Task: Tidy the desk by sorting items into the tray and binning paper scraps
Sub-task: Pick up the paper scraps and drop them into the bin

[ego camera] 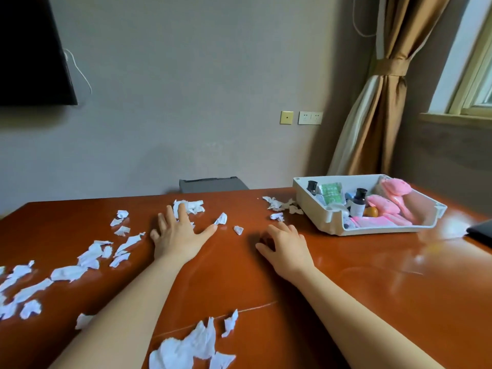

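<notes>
White paper scraps [90, 255] lie scattered over the left and near parts of the reddish-brown desk [372, 275]. More scraps [279, 205] lie beside the white tray [311, 206] at the far right, which holds small bottles, a green packet and pink items. My left hand [179, 234] lies flat with spread fingers on the desk, its fingertips on a scrap pile [194, 206]. My right hand [286, 245] rests on the bare desk with fingers slightly bent, holding nothing, left of the tray.
A grey chair back [213, 184] shows behind the desk's far edge. A dark flat object [480, 231] sits at the right edge. A black screen hangs on the wall at upper left; a tied curtain and a window stand at right.
</notes>
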A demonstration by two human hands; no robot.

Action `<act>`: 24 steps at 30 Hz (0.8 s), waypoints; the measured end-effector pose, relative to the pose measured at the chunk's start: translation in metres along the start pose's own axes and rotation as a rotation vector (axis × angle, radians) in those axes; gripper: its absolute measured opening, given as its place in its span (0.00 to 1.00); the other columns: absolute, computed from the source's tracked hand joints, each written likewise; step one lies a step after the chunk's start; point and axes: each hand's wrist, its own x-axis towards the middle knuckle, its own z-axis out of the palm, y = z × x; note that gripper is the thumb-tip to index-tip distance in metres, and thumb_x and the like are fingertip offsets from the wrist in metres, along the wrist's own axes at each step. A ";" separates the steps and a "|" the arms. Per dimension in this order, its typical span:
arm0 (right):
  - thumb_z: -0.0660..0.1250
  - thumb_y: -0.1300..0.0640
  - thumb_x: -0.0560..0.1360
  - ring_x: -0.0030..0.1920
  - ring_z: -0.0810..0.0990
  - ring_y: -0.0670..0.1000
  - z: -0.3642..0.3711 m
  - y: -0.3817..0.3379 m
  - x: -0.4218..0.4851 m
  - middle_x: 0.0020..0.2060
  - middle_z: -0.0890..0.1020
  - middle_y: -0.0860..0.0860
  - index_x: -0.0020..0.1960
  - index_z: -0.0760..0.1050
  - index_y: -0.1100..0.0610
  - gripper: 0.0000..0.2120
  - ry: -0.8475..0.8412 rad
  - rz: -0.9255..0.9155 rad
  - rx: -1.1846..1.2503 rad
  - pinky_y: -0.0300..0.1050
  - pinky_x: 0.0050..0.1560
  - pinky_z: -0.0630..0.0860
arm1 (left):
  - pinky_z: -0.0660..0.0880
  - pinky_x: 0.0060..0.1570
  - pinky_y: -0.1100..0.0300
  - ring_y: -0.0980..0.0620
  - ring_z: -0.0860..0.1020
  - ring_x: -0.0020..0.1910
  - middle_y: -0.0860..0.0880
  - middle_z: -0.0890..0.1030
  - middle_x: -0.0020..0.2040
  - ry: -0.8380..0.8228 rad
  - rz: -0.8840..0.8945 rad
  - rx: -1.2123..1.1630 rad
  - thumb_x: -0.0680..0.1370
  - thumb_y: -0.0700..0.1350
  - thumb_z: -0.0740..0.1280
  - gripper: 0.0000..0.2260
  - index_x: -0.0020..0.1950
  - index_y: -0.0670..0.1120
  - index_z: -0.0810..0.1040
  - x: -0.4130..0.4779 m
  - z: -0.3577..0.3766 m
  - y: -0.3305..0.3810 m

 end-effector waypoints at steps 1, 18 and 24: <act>0.61 0.45 0.77 0.59 0.70 0.52 0.002 0.001 0.005 0.60 0.75 0.51 0.59 0.72 0.52 0.15 -0.001 0.005 -0.004 0.47 0.58 0.69 | 0.50 0.72 0.40 0.40 0.45 0.77 0.43 0.46 0.79 -0.002 0.006 0.003 0.72 0.71 0.55 0.43 0.77 0.50 0.45 0.007 0.002 -0.001; 0.56 0.38 0.76 0.77 0.43 0.56 0.026 0.024 0.093 0.77 0.51 0.52 0.74 0.56 0.50 0.30 0.041 0.159 -0.093 0.55 0.75 0.49 | 0.68 0.65 0.48 0.46 0.67 0.70 0.49 0.65 0.73 -0.083 0.203 -0.213 0.75 0.66 0.56 0.29 0.74 0.57 0.60 0.068 0.013 0.003; 0.54 0.38 0.77 0.76 0.45 0.59 0.028 0.028 0.110 0.76 0.54 0.54 0.74 0.56 0.49 0.29 0.003 0.231 -0.069 0.59 0.74 0.47 | 0.67 0.64 0.53 0.50 0.68 0.68 0.54 0.67 0.71 -0.179 0.292 -0.290 0.65 0.75 0.51 0.38 0.71 0.58 0.64 0.041 0.013 0.020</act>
